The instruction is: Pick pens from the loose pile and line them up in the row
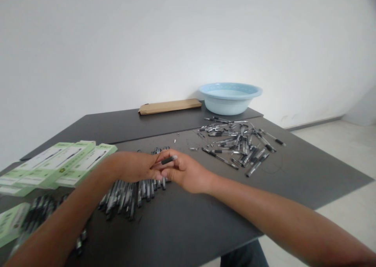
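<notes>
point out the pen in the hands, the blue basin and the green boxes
pen (168, 161), head view, on its dark grip section
blue basin (228, 106), head view, on its front wall
green boxes (73, 163), head view, on a lid top

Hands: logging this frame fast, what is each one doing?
Left hand: resting over the row of pens; grip cannot be told.
Right hand: fingers closed on a black pen.

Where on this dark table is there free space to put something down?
Bare patches: the near right of the table, in front of the right hand, and the back left, behind the green boxes beside the brown envelope. Crowded: the pen pile under both hands, the scattered pens before the blue basin.
</notes>
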`<action>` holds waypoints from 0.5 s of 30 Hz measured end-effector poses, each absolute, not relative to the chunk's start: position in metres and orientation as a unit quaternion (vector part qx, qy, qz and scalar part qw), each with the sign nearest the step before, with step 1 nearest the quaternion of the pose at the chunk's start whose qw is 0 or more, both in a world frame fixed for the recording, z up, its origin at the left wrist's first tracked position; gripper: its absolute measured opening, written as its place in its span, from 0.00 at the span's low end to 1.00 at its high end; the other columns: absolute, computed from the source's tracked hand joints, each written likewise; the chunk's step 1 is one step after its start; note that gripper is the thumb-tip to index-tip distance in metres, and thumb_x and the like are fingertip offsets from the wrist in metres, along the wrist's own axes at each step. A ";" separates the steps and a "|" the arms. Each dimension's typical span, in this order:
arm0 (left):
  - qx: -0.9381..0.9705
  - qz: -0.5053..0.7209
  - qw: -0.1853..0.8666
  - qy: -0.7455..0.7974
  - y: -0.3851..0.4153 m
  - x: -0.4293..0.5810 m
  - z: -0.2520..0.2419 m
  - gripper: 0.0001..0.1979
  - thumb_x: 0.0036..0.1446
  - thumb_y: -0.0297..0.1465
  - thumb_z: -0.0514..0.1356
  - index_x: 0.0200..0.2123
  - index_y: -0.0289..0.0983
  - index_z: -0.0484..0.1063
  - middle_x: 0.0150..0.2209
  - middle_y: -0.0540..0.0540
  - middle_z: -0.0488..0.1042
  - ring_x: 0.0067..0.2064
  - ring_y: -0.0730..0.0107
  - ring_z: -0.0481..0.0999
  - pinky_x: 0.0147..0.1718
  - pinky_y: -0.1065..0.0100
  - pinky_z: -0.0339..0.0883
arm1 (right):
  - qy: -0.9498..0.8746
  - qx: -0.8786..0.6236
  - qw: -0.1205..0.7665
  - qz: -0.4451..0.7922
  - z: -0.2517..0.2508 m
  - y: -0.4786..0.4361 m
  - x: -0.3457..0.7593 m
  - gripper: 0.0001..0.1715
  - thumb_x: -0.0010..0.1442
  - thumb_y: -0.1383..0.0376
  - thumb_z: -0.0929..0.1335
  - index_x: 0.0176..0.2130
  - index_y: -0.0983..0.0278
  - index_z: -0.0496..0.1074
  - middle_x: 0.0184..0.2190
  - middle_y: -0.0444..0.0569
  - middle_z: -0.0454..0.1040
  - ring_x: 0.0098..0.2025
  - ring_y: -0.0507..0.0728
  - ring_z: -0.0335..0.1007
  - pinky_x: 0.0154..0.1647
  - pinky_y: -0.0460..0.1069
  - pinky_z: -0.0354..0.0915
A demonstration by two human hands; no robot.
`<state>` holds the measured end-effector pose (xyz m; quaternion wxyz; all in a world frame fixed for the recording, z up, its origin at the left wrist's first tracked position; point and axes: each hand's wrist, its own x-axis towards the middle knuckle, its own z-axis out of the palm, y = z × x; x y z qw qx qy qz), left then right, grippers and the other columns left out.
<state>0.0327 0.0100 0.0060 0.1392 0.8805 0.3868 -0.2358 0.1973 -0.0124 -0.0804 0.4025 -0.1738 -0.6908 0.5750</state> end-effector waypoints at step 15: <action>0.826 -0.293 0.162 0.454 0.011 0.017 0.006 0.39 0.61 0.44 0.48 0.66 0.31 0.31 0.62 0.29 0.53 0.59 0.50 0.62 0.53 0.57 0.57 | -0.748 -0.663 0.013 0.023 -0.060 0.089 0.379 0.08 0.54 0.65 0.65 0.35 0.65 0.72 0.36 0.54 0.75 0.36 0.58 0.70 0.33 0.48 0.58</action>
